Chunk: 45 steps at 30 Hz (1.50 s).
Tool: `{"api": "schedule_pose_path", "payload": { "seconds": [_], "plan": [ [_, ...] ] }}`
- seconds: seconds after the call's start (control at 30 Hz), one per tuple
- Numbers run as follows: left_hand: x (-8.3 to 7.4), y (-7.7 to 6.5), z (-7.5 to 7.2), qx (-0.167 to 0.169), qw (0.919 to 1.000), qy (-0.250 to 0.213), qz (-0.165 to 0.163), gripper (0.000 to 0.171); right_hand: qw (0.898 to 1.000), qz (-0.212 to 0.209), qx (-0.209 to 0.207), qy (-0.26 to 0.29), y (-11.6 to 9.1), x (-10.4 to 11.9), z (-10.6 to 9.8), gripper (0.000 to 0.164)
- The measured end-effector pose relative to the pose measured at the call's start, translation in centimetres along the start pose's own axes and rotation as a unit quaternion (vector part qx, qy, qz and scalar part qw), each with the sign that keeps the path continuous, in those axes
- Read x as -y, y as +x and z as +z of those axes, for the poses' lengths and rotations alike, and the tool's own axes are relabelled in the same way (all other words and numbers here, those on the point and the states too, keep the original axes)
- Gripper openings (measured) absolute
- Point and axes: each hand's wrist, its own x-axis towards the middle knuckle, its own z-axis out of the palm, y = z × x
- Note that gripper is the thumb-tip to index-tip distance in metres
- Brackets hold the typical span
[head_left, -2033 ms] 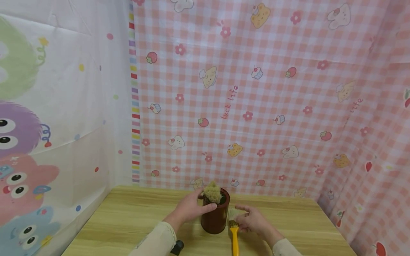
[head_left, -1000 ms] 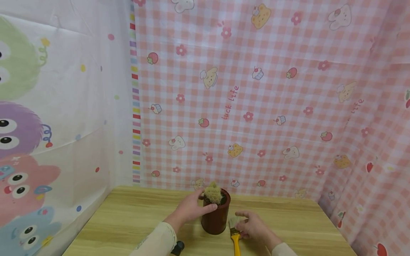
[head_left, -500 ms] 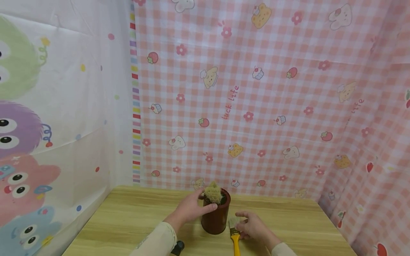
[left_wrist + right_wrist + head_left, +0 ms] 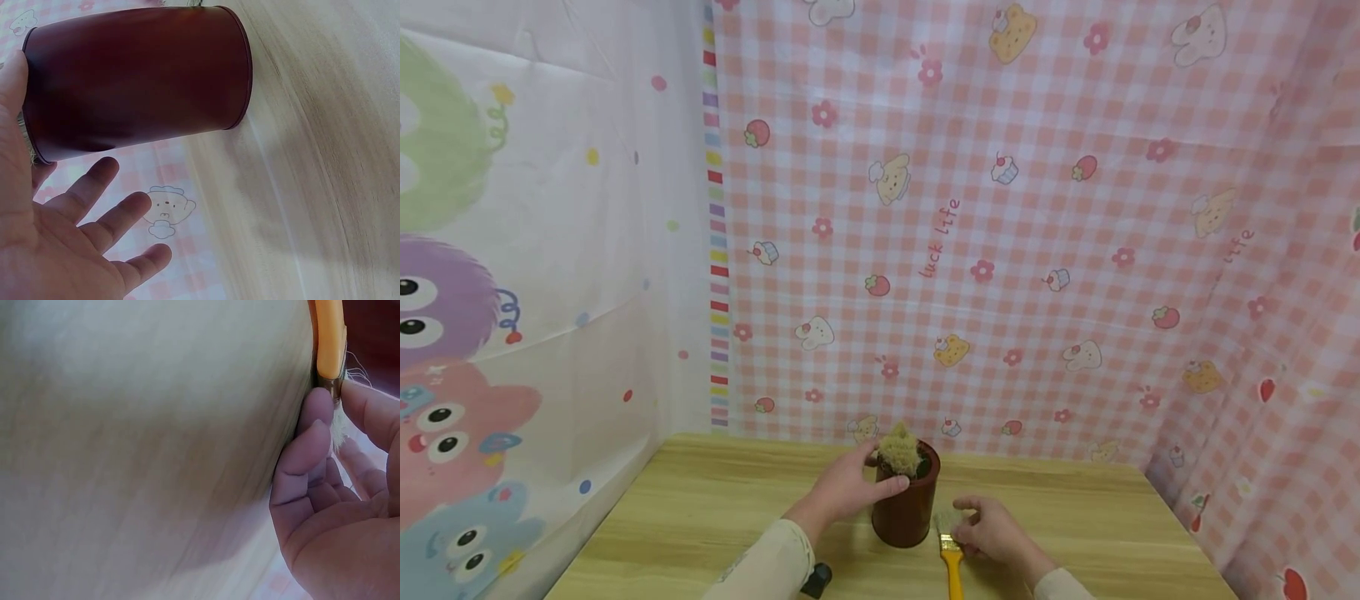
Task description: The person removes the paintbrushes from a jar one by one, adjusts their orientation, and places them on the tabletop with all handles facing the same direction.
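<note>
A dark red-brown cylindrical pot (image 4: 901,515) stands upright on the table, with a beige fuzzy tuft (image 4: 898,452) and some green at its mouth. My left hand (image 4: 850,483) grips the pot at its upper rim, the thumb on the near side. In the left wrist view the other fingers (image 4: 119,222) of that hand spread away from the pot wall. To the pot's right, a paintbrush (image 4: 953,571) with yellow handle and pale bristles points away from me. My right hand (image 4: 996,533) pinches this brush near its metal ferrule (image 4: 330,386), thumb and fingertips on opposite sides.
A small black object (image 4: 817,579) lies by the left sleeve at the near side of the wooden table (image 4: 700,508). Behind the table hangs a pink checked curtain (image 4: 970,317). A white cartoon-print cloth (image 4: 625,350) hangs on the left.
Over two seconds, the right hand and the paintbrush have come slightly toward me, and the ferrule shows more plainly now. The left hand and the pot have stayed in place.
</note>
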Motion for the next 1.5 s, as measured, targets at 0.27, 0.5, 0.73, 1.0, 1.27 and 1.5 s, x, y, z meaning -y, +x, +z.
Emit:
{"api": "schedule_pose_path", "payload": {
  "seconds": [0.27,0.5,0.73,1.0,1.27,1.5],
  "plan": [
    [0.3,0.3,0.0,0.003,1.0000,-0.004,-0.002,0.102,1.000,-0.002,-0.011,0.004,0.0,0.0,0.2,0.050],
    [0.4,0.4,0.0,0.003,1.0000,-0.001,0.002,0.102,1.000,-0.006,-0.020,-0.002,0.0,-0.1,0.2,0.048],
    [0.5,0.3,0.1,0.004,1.0000,-0.004,0.005,0.099,0.999,-0.004,-0.033,-0.004,0.0,-0.1,0.3,0.050],
    [0.7,0.4,0.2,0.006,0.9999,-0.007,0.005,0.098,0.999,-0.015,-0.038,0.003,-0.1,0.0,-0.3,0.058],
    [0.9,0.6,0.3,0.006,0.9999,-0.010,0.004,0.100,0.999,-0.014,-0.045,0.013,-0.2,0.9,-1.7,0.061],
    [0.8,0.5,0.3,0.008,1.0000,-0.005,0.004,0.101,0.997,-0.002,-0.071,0.012,-0.2,2.0,-2.6,0.060]
  ]
}}
